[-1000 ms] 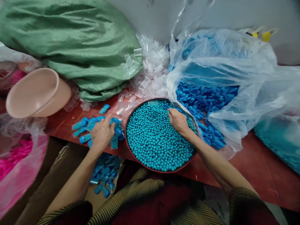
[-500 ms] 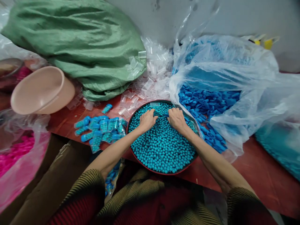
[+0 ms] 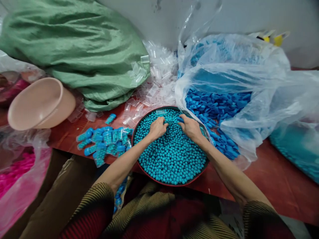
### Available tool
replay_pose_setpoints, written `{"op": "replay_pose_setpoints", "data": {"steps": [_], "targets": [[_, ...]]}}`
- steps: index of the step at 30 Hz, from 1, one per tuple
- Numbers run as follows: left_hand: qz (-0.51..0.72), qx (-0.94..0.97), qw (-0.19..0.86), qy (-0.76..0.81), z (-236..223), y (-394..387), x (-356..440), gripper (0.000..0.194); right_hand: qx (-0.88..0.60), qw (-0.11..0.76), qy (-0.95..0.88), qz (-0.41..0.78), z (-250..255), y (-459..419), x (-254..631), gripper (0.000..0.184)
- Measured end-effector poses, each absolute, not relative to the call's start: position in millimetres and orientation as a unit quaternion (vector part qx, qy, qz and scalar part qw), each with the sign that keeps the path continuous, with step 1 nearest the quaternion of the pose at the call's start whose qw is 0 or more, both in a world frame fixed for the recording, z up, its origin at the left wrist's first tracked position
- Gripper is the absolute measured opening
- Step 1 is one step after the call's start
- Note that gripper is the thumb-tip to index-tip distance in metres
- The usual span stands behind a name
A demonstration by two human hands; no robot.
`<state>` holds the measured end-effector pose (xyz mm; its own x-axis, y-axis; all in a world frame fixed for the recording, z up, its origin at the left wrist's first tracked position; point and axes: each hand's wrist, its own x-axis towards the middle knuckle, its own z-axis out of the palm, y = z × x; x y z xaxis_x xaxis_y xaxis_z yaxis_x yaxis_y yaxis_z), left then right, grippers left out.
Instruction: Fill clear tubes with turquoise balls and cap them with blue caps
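"Head view: where's that clear, cylindrical plastic tube (image 3: 161, 112)?"
"Atop round turquoise beads (image 3: 171, 162), lying crosswise, just beyond the left hand (image 3: 158, 128), the nearer!"
"Grips?"
"Left fingers curled, right hand (image 3: 190, 127) loosely bent; holding anything? Can't tell."

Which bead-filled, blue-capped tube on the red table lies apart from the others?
The lone tube on the side towards the green sack: red tabletop shows around it, while the other tubes lie bunched together.
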<state>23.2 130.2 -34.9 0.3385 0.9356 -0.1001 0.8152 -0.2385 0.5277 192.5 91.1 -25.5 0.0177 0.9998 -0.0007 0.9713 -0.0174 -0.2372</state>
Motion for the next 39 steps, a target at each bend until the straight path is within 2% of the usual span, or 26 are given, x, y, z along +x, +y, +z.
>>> {"op": "replay_pose_setpoints", "data": {"steps": [4,9,11,15,18,21,24,28,31,35,39], "targets": [[0.177,0.767,0.337,0.517,-36.1,130.5,21.4,0.013,-0.667,0.137,-0.724,0.112,-32.3,95.9,179.9,0.041],[0.226,0.629,0.57,0.479,-44.0,123.5,17.5,0.007,-0.589,0.261,-0.737,0.204,-44.5,93.5,179.9,0.033],[0.236,0.588,0.612,0.474,-44.5,119.8,14.8,0.008,-0.577,0.264,-0.738,0.23,-44.3,88.2,185.3,0.03],[0.247,0.595,0.598,0.477,-39.6,115.8,9.0,0.01,-0.602,0.198,-0.753,0.179,-38.7,74.1,192.1,0.027],[0.24,0.611,0.596,0.463,-35.5,113.8,7.8,0.016,-0.623,0.249,-0.725,0.156,-32.6,68.1,187.9,0.028],[0.236,0.608,0.613,0.445,-33.8,109.5,9.7,0.029,-0.617,0.318,-0.677,0.246,-27.0,68.5,180.8,0.022],[0.24,0.593,0.643,0.421,-33.5,103.3,11.7,0.04,-0.612,0.346,-0.631,0.328,-23.9,69.3,177.6,0.016],[0.259,0.571,0.658,0.416,-33.6,95.2,13.0,0.053,-0.606,0.357,-0.627,0.334,-21.9,63.0,178.3,0.02],[0.277,0.555,0.663,0.419,-33.0,88.9,14.4,0.051,-0.576,0.337,-0.678,0.309,-22.3,57.2,178.2,0.022],[0.298,0.559,0.629,0.451,-31.3,80.8,16.1,0.037,-0.524,0.327,-0.733,0.285,-24.4,55.6,179.4,0.023],[0.281,0.548,0.636,0.466,-31.1,77.7,13.0,0.036,-0.503,0.316,-0.731,0.336,-22.1,57.6,192.7,0.022]]}}
